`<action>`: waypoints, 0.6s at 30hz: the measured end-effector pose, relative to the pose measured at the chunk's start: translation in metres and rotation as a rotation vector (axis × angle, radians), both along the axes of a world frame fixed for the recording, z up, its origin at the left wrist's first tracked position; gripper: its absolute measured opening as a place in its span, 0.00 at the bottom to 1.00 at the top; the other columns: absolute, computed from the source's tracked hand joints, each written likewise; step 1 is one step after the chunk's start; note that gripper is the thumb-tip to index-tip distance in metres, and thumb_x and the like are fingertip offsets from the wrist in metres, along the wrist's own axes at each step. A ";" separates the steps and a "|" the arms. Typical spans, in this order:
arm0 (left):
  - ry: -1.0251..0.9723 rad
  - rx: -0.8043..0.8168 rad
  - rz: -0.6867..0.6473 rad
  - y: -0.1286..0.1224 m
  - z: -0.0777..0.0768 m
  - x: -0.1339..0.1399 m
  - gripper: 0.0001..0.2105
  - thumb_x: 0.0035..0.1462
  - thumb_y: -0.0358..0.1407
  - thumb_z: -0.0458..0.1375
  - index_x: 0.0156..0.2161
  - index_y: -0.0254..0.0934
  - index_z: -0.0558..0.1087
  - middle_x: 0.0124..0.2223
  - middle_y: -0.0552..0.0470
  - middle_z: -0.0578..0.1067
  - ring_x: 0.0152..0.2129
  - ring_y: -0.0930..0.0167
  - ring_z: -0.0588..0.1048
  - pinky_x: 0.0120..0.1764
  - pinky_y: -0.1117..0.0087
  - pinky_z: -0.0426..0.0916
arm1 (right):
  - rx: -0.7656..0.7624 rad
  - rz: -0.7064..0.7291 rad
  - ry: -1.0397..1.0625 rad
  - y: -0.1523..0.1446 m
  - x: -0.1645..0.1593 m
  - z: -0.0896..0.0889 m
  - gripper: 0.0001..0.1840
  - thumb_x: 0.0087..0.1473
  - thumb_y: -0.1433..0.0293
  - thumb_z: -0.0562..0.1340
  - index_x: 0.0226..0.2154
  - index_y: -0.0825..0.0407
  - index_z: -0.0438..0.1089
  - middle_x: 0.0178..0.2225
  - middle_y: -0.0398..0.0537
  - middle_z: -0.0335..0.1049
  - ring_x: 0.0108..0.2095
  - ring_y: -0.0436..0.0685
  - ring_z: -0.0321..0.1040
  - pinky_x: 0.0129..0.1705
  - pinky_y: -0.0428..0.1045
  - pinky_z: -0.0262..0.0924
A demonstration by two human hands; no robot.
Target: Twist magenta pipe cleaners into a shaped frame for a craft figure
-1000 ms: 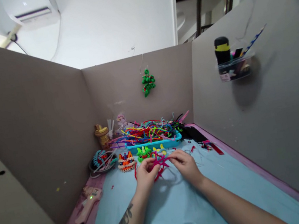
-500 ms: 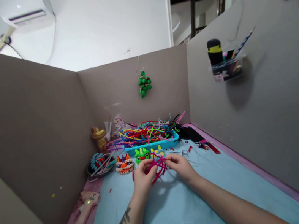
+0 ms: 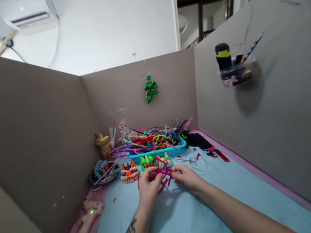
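Between my hands, above the blue-covered table, is a bent magenta pipe cleaner shape (image 3: 162, 169) with crossing strands and loose ends. My left hand (image 3: 149, 183) pinches its left side between thumb and fingers. On the other side, the fingertips of my right hand (image 3: 185, 176) close on a strand at the right edge. Some red pipe cleaner hangs below and beside my left fingers. Just beyond lie an orange and white pipe cleaner figure (image 3: 129, 172), a green one (image 3: 146, 162) and a partly covered yellow and blue one (image 3: 167, 158).
A blue tray (image 3: 158, 154) heaped with colourful pipe cleaners stands at the back. Scissors (image 3: 192, 161) lie right of my hands. At left are a pink glue gun (image 3: 89, 220) with a lit green light and a dark bowl (image 3: 105, 177). Grey panels enclose three sides.
The magenta shape has turned a little, and its open crossing strands now show more clearly. My right fingers have shifted slightly down and left along its edge.
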State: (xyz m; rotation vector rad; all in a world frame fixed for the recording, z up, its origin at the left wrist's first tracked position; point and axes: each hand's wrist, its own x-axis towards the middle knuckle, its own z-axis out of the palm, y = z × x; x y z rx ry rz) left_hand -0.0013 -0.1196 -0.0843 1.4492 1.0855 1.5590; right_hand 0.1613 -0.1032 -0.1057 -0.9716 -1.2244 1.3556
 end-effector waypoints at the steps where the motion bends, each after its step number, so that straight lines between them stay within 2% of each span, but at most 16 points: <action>1: 0.007 0.002 0.004 0.000 0.000 0.000 0.12 0.43 0.36 0.63 0.35 0.35 0.72 0.32 0.50 0.76 0.29 0.70 0.74 0.34 0.72 0.67 | -0.026 0.006 0.022 -0.001 0.000 0.001 0.14 0.38 0.61 0.66 0.23 0.54 0.64 0.20 0.37 0.61 0.20 0.46 0.56 0.26 0.44 0.54; 7: 0.002 0.013 -0.015 0.000 0.000 0.000 0.12 0.44 0.36 0.62 0.36 0.34 0.72 0.31 0.50 0.76 0.28 0.70 0.74 0.34 0.71 0.67 | -0.137 0.077 0.166 -0.007 -0.003 0.009 0.19 0.33 0.61 0.69 0.24 0.54 0.63 0.24 0.40 0.66 0.25 0.50 0.66 0.31 0.46 0.60; 10: -0.003 0.017 0.000 0.001 -0.001 -0.001 0.12 0.44 0.36 0.62 0.36 0.34 0.72 0.31 0.50 0.76 0.28 0.70 0.74 0.34 0.71 0.67 | -0.122 0.048 0.173 -0.007 -0.005 0.010 0.20 0.32 0.61 0.69 0.23 0.54 0.62 0.22 0.38 0.64 0.23 0.48 0.65 0.29 0.45 0.59; 14: -0.021 0.032 0.025 0.002 -0.002 -0.001 0.12 0.44 0.36 0.62 0.36 0.34 0.72 0.32 0.49 0.76 0.29 0.70 0.74 0.35 0.71 0.67 | -0.064 -0.056 0.161 -0.006 -0.008 0.008 0.19 0.31 0.65 0.68 0.28 0.53 0.63 0.26 0.38 0.65 0.21 0.46 0.62 0.25 0.44 0.56; 18: -0.034 0.028 0.065 0.000 0.002 -0.001 0.12 0.42 0.37 0.63 0.34 0.34 0.73 0.32 0.49 0.76 0.29 0.69 0.74 0.34 0.71 0.67 | -0.081 -0.055 0.174 -0.007 -0.008 0.007 0.19 0.31 0.68 0.67 0.27 0.52 0.59 0.20 0.34 0.62 0.19 0.45 0.61 0.26 0.44 0.57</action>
